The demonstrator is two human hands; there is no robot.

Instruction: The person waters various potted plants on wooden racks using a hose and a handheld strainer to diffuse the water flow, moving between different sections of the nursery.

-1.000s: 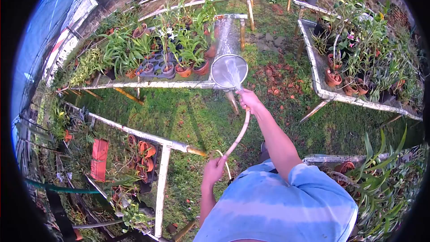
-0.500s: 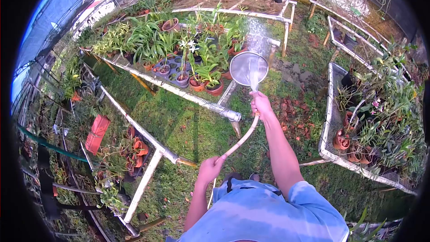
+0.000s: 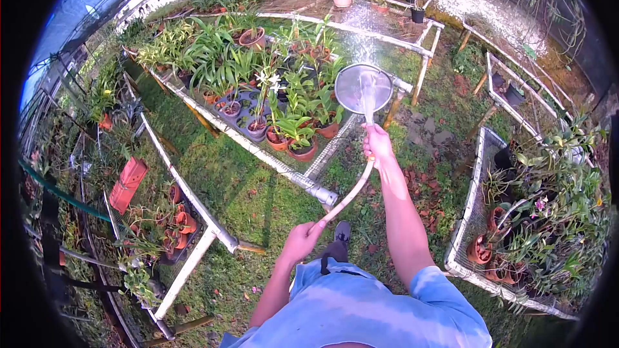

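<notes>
Beige hose (image 3: pixel 353 195) curving forward and rightward, round sprinkler (image 3: pixel 361 89) aimed away.
Right grip (image 3: pixel 377 144) clenches the sprinkler; left grip (image 3: pixel 302 242) seems wrapped around the hose.

Beige hose (image 3: pixel 351 194) in both hands (image 3: pixel 378 144)

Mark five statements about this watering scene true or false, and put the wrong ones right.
1. The right hand's grip is closed below the round face of the spray head. True.
2. One hand is idle. False: the left hand holds the hose lower down.
3. Water is spraying out of the head. True.
4. There are no flowers in view. False: white flowers show among the potted plants left of the spray head.
5. The shirt is solid red. False: it is blue with paler bands.
</notes>
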